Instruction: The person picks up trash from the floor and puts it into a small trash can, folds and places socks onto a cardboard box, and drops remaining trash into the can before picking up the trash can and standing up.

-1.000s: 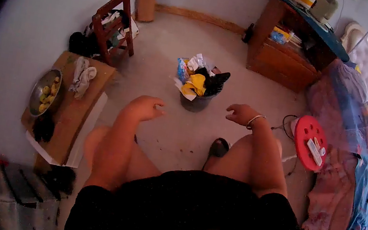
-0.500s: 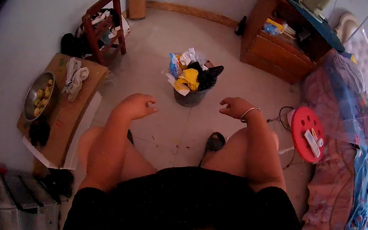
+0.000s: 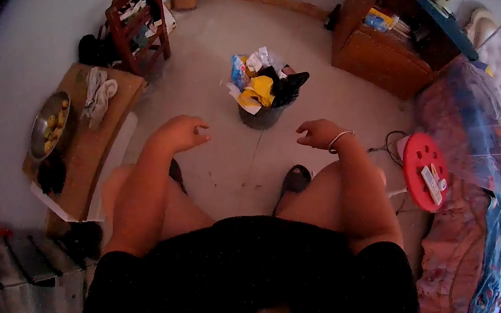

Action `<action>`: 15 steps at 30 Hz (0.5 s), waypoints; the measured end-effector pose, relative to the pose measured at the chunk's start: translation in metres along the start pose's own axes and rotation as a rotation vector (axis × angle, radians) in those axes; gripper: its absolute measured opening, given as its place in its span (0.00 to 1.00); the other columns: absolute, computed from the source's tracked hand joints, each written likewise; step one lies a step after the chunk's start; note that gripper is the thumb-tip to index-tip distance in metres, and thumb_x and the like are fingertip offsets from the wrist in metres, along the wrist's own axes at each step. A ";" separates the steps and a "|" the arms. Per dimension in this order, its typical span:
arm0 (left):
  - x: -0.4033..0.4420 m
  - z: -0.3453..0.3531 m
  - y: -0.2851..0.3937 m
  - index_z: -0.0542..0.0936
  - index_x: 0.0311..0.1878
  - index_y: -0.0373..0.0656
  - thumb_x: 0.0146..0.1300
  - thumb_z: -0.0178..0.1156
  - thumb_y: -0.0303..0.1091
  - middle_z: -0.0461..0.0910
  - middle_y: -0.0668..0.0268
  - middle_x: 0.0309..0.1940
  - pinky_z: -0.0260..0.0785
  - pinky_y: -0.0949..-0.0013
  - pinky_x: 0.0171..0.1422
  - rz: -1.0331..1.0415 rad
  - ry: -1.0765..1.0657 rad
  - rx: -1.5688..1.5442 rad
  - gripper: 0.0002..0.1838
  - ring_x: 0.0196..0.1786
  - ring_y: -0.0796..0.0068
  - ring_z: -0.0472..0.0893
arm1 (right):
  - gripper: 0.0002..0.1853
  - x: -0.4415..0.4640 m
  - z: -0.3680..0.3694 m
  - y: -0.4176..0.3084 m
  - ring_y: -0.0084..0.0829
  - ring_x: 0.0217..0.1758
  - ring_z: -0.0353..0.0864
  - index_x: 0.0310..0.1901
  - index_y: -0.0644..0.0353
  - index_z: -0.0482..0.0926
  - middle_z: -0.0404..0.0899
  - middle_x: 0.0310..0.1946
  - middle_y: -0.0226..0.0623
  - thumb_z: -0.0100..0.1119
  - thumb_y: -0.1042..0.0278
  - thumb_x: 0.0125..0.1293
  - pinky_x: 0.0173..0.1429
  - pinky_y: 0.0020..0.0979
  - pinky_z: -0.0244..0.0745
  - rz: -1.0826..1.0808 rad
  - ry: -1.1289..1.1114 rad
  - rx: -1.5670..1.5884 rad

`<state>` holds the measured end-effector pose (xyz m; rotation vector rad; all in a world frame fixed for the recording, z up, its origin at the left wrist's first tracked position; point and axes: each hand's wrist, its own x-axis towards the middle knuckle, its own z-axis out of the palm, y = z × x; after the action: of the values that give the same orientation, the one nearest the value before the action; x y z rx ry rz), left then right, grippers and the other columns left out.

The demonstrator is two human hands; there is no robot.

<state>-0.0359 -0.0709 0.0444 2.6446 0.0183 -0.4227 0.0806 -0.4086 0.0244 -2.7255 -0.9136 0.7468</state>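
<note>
My left hand (image 3: 183,133) hangs above my left knee with its fingers partly curled and apart, holding nothing. Over my right knee, my right hand (image 3: 321,134), with a bracelet at the wrist, is likewise open and holds nothing. Beyond and between the two hands stands a dark bucket (image 3: 259,118) on the floor, touched by neither. It is heaped with a yellow wrapper (image 3: 257,93), a black plastic bag (image 3: 289,88), a blue packet (image 3: 239,71) and white scraps.
At left, a cardboard-topped table (image 3: 91,154) bears a metal bowl (image 3: 38,129) of yellowish round items and a cloth (image 3: 98,98). Behind it is a wooden chair (image 3: 126,38). At right are a red stool (image 3: 414,176), a bed (image 3: 454,254) and a wooden cabinet (image 3: 383,66).
The view has shifted, so the surroundings sit somewhat differently in the frame. Both hands stay apart and empty, in nearly the same pose. The bucket and its contents look unchanged.
</note>
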 end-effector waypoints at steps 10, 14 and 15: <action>0.010 -0.004 -0.005 0.78 0.49 0.44 0.53 0.63 0.44 0.80 0.54 0.39 0.70 0.65 0.49 -0.063 -0.067 -0.028 0.22 0.42 0.60 0.79 | 0.24 0.013 -0.005 0.001 0.40 0.48 0.76 0.55 0.52 0.72 0.77 0.48 0.41 0.56 0.50 0.60 0.49 0.40 0.73 0.092 -0.213 0.115; 0.019 -0.005 -0.021 0.77 0.49 0.43 0.53 0.63 0.45 0.79 0.54 0.40 0.70 0.64 0.49 -0.038 -0.053 -0.078 0.22 0.42 0.59 0.79 | 0.24 0.012 -0.023 0.003 0.35 0.39 0.80 0.54 0.54 0.73 0.79 0.43 0.40 0.56 0.51 0.60 0.46 0.38 0.74 0.079 -0.210 0.222; 0.017 -0.010 -0.021 0.76 0.51 0.45 0.55 0.62 0.44 0.79 0.55 0.42 0.71 0.62 0.49 -0.063 -0.074 -0.051 0.22 0.43 0.60 0.79 | 0.24 0.012 -0.028 0.006 0.35 0.39 0.80 0.54 0.54 0.73 0.79 0.43 0.40 0.56 0.51 0.60 0.46 0.38 0.74 0.077 -0.213 0.224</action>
<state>-0.0185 -0.0487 0.0387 2.5821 0.0886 -0.5339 0.1061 -0.4058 0.0419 -2.5313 -0.7165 1.1003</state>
